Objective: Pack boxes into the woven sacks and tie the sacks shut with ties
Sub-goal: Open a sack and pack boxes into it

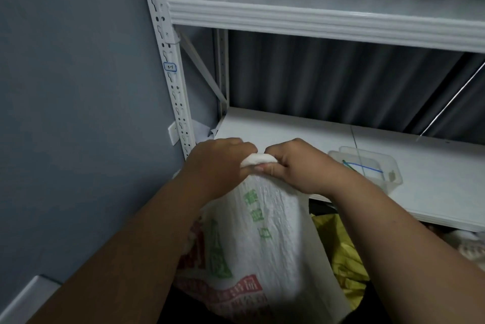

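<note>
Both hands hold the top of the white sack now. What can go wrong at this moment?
No tie shows on the white sack. The left hand and right hand both grip its gathered neck, so reaching for the ties in the clear container frees one hand, and the neck may loosen.

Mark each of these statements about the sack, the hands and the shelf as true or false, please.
1. Both hands grip the gathered neck of the white woven sack. True.
2. The left hand hangs idle. False: it grips the sack neck, as does the right hand.
3. A clear plastic container stands on the lower shelf. True.
4. The yellow sack lies on the upper shelf. False: it lies below the lower shelf, right of the white sack.
</note>
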